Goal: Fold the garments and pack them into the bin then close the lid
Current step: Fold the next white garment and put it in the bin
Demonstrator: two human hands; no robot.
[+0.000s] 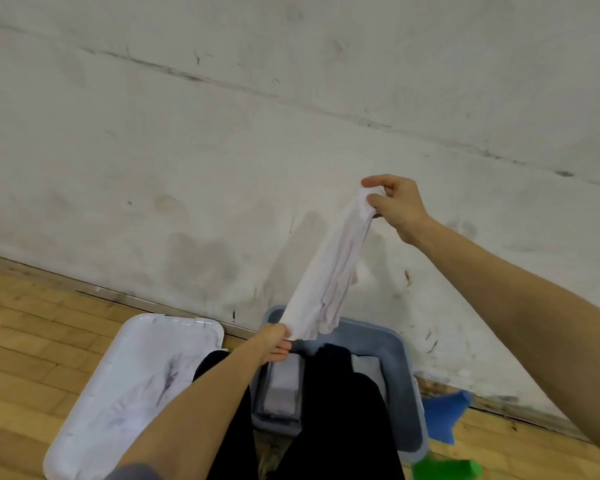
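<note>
Above blue plastic bin (404, 358), limp white garment (329, 275) between left hand (274, 344) and right hand (394, 202)

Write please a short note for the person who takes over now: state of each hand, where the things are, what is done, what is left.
Right hand pinches the top end of the white cloth garment, raised before the wall. Left hand pinches its bottom end, above the grey-blue plastic bin.
Bin stands on the wooden floor, open; folded pale grey garments already lie inside.
White plastic lid lies on the floor, left of the bin.
Done: some garments packed.
Left: fold the white garment, pack it, close the lid.
</note>
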